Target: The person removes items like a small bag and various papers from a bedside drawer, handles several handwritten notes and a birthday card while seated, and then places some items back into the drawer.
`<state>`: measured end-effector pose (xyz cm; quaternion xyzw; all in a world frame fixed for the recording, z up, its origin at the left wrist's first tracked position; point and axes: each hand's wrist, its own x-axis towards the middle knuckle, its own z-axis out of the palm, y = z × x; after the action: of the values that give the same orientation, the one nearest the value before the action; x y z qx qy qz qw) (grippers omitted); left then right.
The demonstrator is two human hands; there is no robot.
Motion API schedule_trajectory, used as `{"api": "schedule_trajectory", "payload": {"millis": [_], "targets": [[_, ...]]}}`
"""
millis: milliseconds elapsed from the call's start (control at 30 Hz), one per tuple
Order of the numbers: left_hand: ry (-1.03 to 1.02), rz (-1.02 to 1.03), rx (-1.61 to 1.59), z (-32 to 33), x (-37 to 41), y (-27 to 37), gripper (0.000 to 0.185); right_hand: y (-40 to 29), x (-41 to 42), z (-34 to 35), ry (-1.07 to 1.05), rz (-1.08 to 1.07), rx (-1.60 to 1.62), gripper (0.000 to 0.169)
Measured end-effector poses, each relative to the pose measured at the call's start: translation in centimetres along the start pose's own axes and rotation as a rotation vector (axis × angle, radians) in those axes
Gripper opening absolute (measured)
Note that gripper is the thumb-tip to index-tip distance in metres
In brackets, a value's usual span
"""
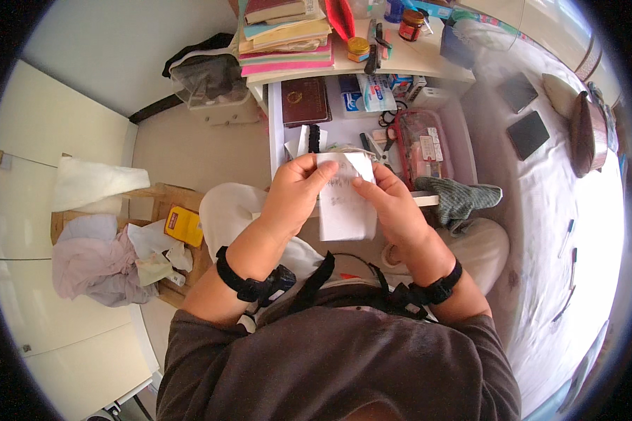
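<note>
A folded sheet of white paper [347, 216] bearing faint writing is held over my lap, just before the open drawer [342, 138]. My left hand [300, 189] grips its upper left edge with the thumb on the front. On the other side my right hand [389, 197] pinches its right edge, thumb also in front. Behind the paper, the drawer holds a dark red booklet [305, 101], scissors [383, 151], a red-trimmed clear pouch [421, 144] and several small packets. A grey knitted cloth [461, 199] hangs over the drawer's front right corner.
Stacked books and papers [287, 42] stand on the desktop [347, 66] beside jars [358, 49]. To the left, a wooden stool [181, 196] carries crumpled cloth [95, 258] and a yellow box [184, 226]. On the right, a white-sheeted bed [547, 194] bears dark flat squares [528, 135] and pens [574, 260].
</note>
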<state>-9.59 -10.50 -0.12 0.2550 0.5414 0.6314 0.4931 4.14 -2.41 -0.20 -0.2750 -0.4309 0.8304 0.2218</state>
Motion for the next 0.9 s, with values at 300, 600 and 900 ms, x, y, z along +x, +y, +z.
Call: {"api": "schedule_trajectory", "payload": {"millis": [300,600,900], "targets": [[-0.057,-0.035,0.150,-0.1,-0.5,-0.7,0.014,0.2,1.5,-2.2,0.143,-0.036,-0.028,0.016],[0.019,-0.055,0.148,-0.9,0.1,-1.8,0.014,-0.8,2.8,-3.4,0.122,0.045,0.009,0.023],[0.025,0.036,0.024,-2.0,0.8,-3.2,0.009,-0.7,3.9,-5.0,0.037,0.051,0.093,0.020]]}}
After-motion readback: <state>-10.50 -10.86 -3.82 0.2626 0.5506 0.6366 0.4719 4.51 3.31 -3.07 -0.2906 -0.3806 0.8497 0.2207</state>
